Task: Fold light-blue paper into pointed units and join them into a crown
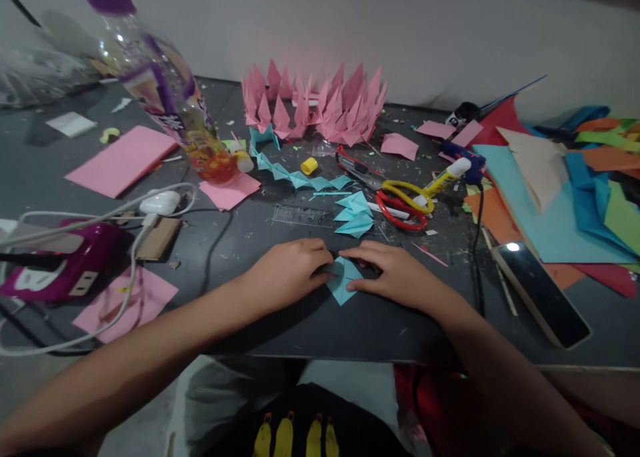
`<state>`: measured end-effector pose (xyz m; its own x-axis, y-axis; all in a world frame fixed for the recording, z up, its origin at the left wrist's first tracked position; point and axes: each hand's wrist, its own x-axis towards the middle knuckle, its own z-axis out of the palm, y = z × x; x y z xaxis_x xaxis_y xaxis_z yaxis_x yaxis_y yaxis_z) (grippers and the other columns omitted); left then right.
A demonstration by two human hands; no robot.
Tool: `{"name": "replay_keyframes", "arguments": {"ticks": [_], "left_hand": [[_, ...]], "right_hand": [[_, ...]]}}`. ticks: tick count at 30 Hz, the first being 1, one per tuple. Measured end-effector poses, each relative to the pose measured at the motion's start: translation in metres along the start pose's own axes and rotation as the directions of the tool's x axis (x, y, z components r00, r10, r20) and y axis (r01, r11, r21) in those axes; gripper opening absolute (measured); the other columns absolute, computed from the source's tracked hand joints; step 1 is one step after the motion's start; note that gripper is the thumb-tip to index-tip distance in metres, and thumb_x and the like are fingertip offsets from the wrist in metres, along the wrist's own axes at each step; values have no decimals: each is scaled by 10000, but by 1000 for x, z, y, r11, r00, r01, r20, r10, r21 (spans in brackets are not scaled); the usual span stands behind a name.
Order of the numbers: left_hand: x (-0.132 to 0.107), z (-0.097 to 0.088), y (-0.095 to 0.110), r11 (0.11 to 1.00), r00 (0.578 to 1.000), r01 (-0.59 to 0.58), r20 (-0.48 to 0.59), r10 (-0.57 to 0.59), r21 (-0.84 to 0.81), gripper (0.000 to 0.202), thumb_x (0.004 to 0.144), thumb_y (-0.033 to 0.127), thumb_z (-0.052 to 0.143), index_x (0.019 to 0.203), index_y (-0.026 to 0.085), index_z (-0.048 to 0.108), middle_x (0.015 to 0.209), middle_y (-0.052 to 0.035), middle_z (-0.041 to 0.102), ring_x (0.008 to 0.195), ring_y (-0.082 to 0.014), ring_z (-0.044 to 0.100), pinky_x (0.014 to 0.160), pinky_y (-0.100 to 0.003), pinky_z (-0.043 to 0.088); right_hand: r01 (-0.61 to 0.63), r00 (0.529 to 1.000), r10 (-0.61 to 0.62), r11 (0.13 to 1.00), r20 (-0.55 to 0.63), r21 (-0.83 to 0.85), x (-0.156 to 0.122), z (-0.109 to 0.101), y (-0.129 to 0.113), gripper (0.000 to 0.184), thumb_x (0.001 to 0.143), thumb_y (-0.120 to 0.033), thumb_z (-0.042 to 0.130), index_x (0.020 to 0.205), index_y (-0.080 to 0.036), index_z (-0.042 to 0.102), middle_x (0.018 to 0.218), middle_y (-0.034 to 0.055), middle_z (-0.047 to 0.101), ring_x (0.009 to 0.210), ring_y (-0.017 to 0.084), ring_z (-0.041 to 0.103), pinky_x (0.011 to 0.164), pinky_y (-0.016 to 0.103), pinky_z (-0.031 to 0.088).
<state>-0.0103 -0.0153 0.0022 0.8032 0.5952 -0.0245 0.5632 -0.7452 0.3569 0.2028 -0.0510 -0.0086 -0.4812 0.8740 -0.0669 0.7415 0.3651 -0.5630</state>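
Note:
A small light-blue origami paper (343, 290), creased into a diamond, lies on the dark table near its front edge. My left hand (295, 270) pinches its left side between thumb and curled fingers. From the right, my right hand (393, 270) grips the same paper, thumb on its face and forefinger at the top corner. Just beyond the hands sit folded light-blue paper pieces (355, 215) with pointed tips. Behind them a chain of light-blue folded pieces (295, 177) curves toward a ring of pink pointed origami (315, 107).
A bottle (165, 90) stands at the left, near pink paper sheets (123, 160) and a purple power strip (65, 260) with white cables. Scissors (405, 207), a glue gun (463, 160), a phone (545, 297) and coloured paper (520, 203) lie to the right. A clear ruler (300, 215) lies mid-table.

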Motion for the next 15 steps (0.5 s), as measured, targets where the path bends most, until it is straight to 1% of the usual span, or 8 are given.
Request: {"name": "replay_keyframes", "arguments": {"ticks": [2,5,9,12,15], "left_hand": [[3,2,-2,1000,1000,2,-3,-2,-18,114,850,225,553,909,166,631,892,-37,624,772,-152,611,666,-243,471],[5,3,-4,1000,999,0,-36,0,-16,133,852,191,515,894,160,637,866,-38,627,762,-151,610,653,-238,463],[7,4,-5,998,996,7,-88,-12,-63,124,822,153,508,848,152,630,813,-30,629,714,-140,595,623,-227,437],[7,6,-7,986,986,45,-148,-70,-163,95,806,157,518,810,150,613,740,-13,623,643,-125,569,585,-223,406],[7,5,-8,937,960,98,-215,-178,-335,103,830,191,491,797,151,580,649,12,594,557,-100,531,534,-208,377]], "right_hand": [[-7,1000,7,1000,-20,6,0,-1,0,414,768,-316,657,1163,-222,578,875,30,605,728,141,564,665,265,457],[-12,999,13,1000,-47,18,1,-1,1,347,790,-315,626,1125,-229,594,827,21,594,678,131,548,620,249,451],[-21,997,22,1000,-75,24,3,-1,1,271,840,-314,543,1072,-192,610,760,21,584,619,121,533,584,239,439],[-44,993,49,998,-106,44,3,-2,0,232,854,-285,487,1016,-183,619,744,26,601,591,121,531,558,240,431],[-106,978,124,988,-170,109,3,-2,-1,190,837,-271,478,928,-189,622,719,21,619,574,121,528,541,238,424]]}}
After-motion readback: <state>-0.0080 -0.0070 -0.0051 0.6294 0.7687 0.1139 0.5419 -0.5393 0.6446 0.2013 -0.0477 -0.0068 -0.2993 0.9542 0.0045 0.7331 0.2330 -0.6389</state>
